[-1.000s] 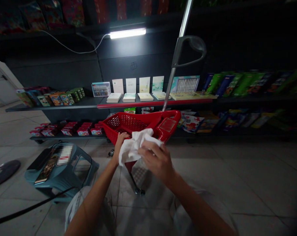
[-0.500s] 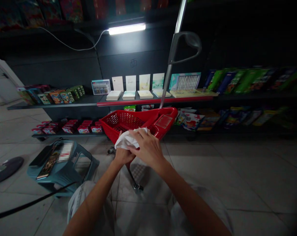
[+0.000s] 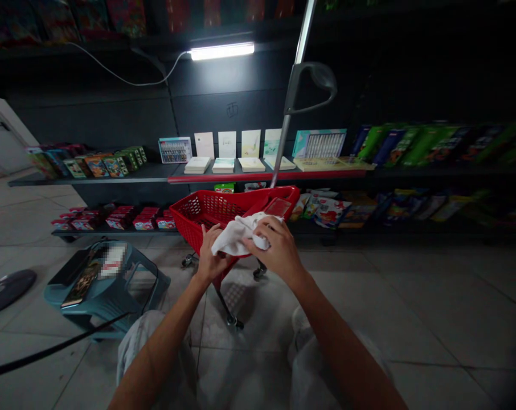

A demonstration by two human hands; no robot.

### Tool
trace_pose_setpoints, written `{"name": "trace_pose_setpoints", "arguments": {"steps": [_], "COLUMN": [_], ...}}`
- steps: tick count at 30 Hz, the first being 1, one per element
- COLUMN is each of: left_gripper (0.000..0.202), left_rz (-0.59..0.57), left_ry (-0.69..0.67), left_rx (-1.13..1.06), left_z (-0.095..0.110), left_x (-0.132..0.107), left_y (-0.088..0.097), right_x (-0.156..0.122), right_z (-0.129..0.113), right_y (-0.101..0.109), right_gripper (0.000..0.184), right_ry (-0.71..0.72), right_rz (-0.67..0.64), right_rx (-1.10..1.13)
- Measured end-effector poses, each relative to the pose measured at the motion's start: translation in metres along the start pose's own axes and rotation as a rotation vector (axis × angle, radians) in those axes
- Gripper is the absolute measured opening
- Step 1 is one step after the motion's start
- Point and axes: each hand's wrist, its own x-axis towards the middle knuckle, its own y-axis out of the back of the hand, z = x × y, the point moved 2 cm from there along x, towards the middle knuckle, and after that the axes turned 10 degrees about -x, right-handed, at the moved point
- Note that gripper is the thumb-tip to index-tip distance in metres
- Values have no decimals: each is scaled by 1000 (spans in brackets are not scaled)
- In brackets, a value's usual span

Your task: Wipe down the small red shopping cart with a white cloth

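Left hand (image 3: 209,257) is resting with fingers apart by the near side of the red cart (image 3: 228,205) — exact grip unclear, likely steadying it on its casters (image 3: 234,322) — while white cloth (image 3: 236,237) is sitting between both hands, right hand (image 3: 278,246) holding it bunched, probably against slipping.

I can't read a single word from here. The back panel (image 3: 207,85) bears a small dark boxed mark (image 3: 232,109), unclear to me; print on the upright cards (image 3: 227,144) is too faint, lettering on the snack bags (image 3: 331,212) too small.
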Motion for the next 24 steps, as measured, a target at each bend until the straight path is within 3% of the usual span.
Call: {"name": "trace_pose_setpoints", "arguments": {"steps": [4,8,11,15,20,24], "left_gripper": [57,55,53,47,46,50], "left_rz": [50,44,53,48,44,20], "left_ry": [-73,-33,-40,-29,-30,17], "left_rx": [22,38,36,33,-21,-42], "left_z": [2,-8,-12,-12,-18,-28], "left_x": [4,3,4,4,4,5], "left_y": [11,21,27,36,50,63], "right_x": [3,7,14,24,33,34], "right_z": [25,36,39,52,72,64], "right_y": [4,5,0,-12,-24,-19], "right_gripper": [6,39,50,48,50,41], "right_ry": [-69,-31,-48,-58,-93,-131], "right_rz": [-31,-37,-20,16,-31,-84], "right_rx": [-86,-93,-114,-106,-101,-131]}}
